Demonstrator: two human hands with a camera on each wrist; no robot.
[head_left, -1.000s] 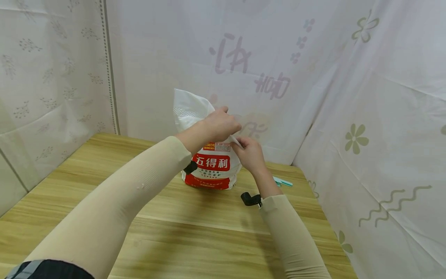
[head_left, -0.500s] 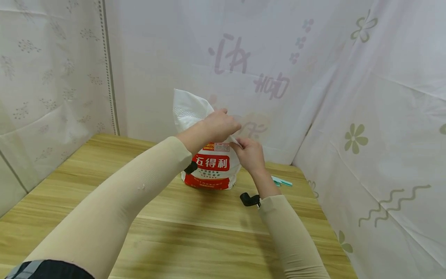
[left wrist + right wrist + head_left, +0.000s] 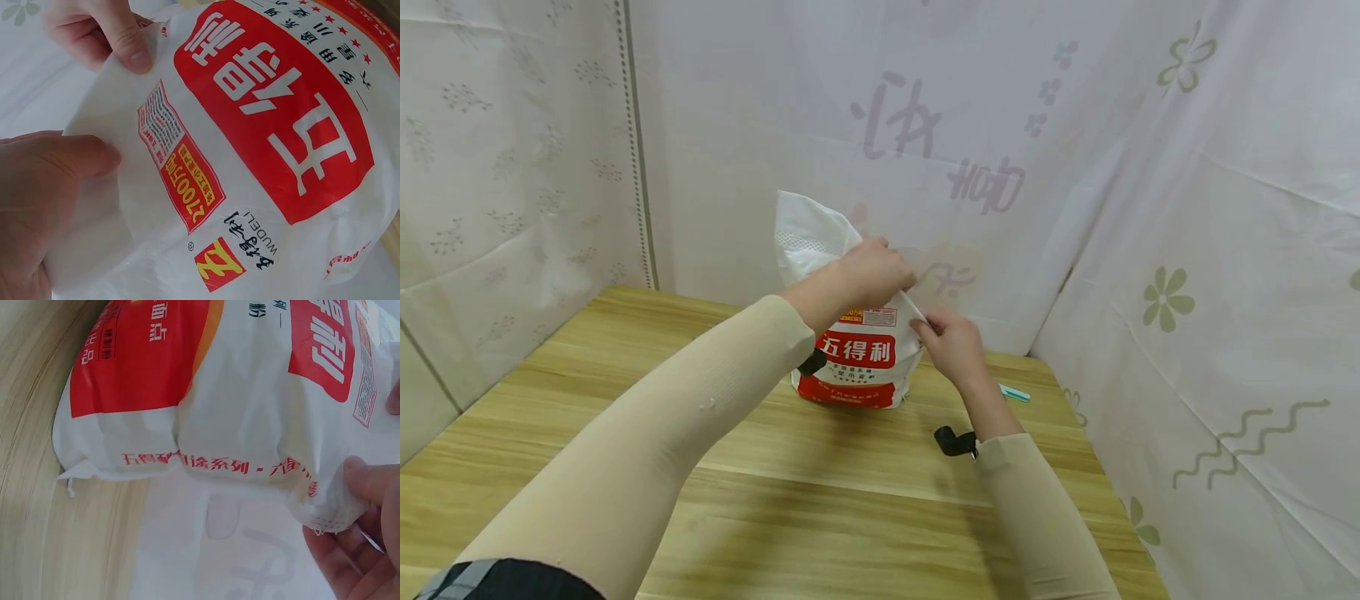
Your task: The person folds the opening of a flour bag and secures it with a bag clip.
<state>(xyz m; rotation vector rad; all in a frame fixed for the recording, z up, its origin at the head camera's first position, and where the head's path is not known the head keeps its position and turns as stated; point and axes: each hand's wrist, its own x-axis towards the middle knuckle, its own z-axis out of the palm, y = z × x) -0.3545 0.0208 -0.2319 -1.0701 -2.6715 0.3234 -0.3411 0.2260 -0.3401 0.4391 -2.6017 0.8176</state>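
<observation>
A white flour bag [image 3: 853, 375] with red printed panels stands on the wooden table. My left hand [image 3: 878, 273] grips its upper part, and the white top edge flares out to the left above the knuckles. In the left wrist view the left thumb [image 3: 94, 156] lies across the front of the bag below the folded top. My right hand [image 3: 957, 343] pinches the bag's right edge, lower than the left hand. The right wrist view shows the right thumb [image 3: 362, 478] in front of a stitched corner, with the fingers curled behind it. Part of the bag's front is hidden by the left forearm.
A teal and white item [image 3: 1017, 392] lies on the table [image 3: 775, 517] to the right, partly behind the right forearm. Patterned white curtains [image 3: 730, 150] hang behind the table and on both sides. A black wrist camera [image 3: 955, 442] sits on the right wrist.
My right hand has moved slightly right and down, drawing the bag's edge out further. The right forearm covers more of the teal item. The left hand has barely moved.
</observation>
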